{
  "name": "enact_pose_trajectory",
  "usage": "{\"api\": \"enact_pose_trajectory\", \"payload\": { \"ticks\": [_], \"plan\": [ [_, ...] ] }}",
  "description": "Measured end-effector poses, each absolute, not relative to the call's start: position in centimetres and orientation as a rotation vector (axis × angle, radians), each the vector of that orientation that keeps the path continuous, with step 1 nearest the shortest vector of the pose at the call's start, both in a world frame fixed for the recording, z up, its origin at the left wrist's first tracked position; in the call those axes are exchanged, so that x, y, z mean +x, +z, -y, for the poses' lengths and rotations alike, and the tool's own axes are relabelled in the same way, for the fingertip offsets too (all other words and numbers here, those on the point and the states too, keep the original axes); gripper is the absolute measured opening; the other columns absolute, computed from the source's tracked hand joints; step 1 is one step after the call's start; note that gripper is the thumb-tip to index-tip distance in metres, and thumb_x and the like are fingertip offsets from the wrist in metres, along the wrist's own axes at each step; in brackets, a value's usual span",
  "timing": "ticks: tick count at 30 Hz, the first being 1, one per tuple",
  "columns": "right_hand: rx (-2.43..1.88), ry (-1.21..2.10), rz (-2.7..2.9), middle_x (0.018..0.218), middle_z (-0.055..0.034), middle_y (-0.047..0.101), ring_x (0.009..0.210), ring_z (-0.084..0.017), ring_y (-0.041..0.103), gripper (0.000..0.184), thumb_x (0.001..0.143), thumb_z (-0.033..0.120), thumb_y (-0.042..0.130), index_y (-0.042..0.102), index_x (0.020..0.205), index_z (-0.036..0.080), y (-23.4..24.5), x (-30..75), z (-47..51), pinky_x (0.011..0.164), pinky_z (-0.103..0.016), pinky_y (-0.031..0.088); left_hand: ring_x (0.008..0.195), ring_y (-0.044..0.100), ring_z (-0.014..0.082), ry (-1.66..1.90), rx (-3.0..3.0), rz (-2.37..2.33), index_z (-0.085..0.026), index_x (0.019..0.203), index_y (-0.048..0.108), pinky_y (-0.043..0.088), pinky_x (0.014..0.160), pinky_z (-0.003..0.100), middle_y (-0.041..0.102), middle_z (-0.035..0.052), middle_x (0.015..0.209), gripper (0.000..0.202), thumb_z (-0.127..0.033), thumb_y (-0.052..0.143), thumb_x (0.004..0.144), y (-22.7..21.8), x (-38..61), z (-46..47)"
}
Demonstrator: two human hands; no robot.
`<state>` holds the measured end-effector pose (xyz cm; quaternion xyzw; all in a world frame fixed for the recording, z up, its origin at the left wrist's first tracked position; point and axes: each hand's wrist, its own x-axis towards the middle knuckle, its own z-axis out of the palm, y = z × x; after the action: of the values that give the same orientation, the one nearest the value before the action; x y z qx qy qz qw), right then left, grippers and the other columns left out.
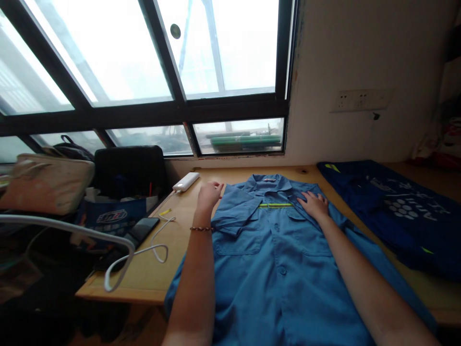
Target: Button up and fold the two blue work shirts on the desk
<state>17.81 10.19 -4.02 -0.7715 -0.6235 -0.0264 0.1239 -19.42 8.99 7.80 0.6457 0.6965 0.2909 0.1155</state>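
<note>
A blue button-front work shirt [245,274] lies front up on the wooden table, with a collar, chest pockets and a yellow-green strip across the chest. Its left-hand sleeve is folded inward over the chest. My left hand [210,196], a beaded bracelet on its wrist, is closed at the shirt's left shoulder edge; its fingertips are partly hidden but appear to pinch the cloth. On the opposite shoulder, my right hand [312,204] rests flat with fingers spread. The right-hand sleeve runs out under my right forearm.
On the table [144,283] at left lie a white power bank [186,181], its white cable [154,246] and a dark phone [142,229]. A dark blue printed garment [389,206] lies at right. Behind are a window and a wall socket [362,100]; bags and a black chair [129,166] stand left.
</note>
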Motion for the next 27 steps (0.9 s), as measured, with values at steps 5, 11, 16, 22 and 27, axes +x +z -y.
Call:
{"api": "enact_pose_trajectory", "payload": {
  "ticks": [5,11,16,22,27],
  "plan": [
    [-2.237,-0.086,1.816,0.132,-0.0014,0.037,0.116,-0.032,0.029,0.054,0.079,0.06,0.025,0.043,0.123,0.032,-4.3,17.9,-10.2,0.093,-0.05,0.02,0.113,0.043,0.0286,0.527,2.048,-2.134,-0.014,0.116,0.05,0.034,0.09,0.039,0.048,0.0168,0.122,0.053,-0.05,0.034,0.08,2.4,-13.8,-10.0],
    [-2.28,-0.035,1.889,0.137,-0.0028,0.028,0.123,-0.035,0.015,0.066,0.077,0.067,0.018,0.031,0.13,0.031,-3.7,17.3,-10.0,0.095,-0.058,0.006,0.125,0.014,0.0402,0.298,1.952,-2.433,-0.018,0.13,0.034,0.008,0.095,0.06,0.024,0.0161,0.138,0.074,-0.065,0.018,0.074,-2.3,-11.1,-10.4],
    [-2.168,0.005,2.067,0.14,0.0001,0.02,0.125,-0.034,0.012,0.072,0.074,0.071,0.015,0.023,0.133,0.032,-3.4,16.9,-9.8,0.097,-0.055,0.006,0.125,0.014,0.0401,0.287,1.958,-2.455,-0.02,0.131,0.033,0.007,0.095,0.06,0.024,0.0155,0.138,0.076,-0.066,0.015,0.073,-2.5,-12.2,-11.8],
    [-2.223,0.045,2.082,0.141,0.0004,0.017,0.124,-0.038,0.014,0.074,0.07,0.074,0.015,0.025,0.132,0.035,-3.5,16.8,-10.4,0.095,-0.058,0.007,0.125,0.014,0.0405,0.271,1.952,-2.446,-0.02,0.131,0.032,0.009,0.095,0.06,0.025,0.0164,0.138,0.076,-0.066,0.017,0.073,-2.3,-12.5,-13.0],
    [-2.32,0.142,2.046,0.142,-0.0023,0.011,0.123,-0.042,0.008,0.078,0.068,0.077,0.015,0.021,0.133,0.035,-3.2,16.7,-11.1,0.091,-0.063,0.006,0.125,0.014,0.0409,0.26,1.944,-2.453,-0.02,0.131,0.032,0.009,0.095,0.06,0.024,0.0164,0.138,0.074,-0.065,0.018,0.073,-2.3,-12.5,-13.3]
  ]
}}
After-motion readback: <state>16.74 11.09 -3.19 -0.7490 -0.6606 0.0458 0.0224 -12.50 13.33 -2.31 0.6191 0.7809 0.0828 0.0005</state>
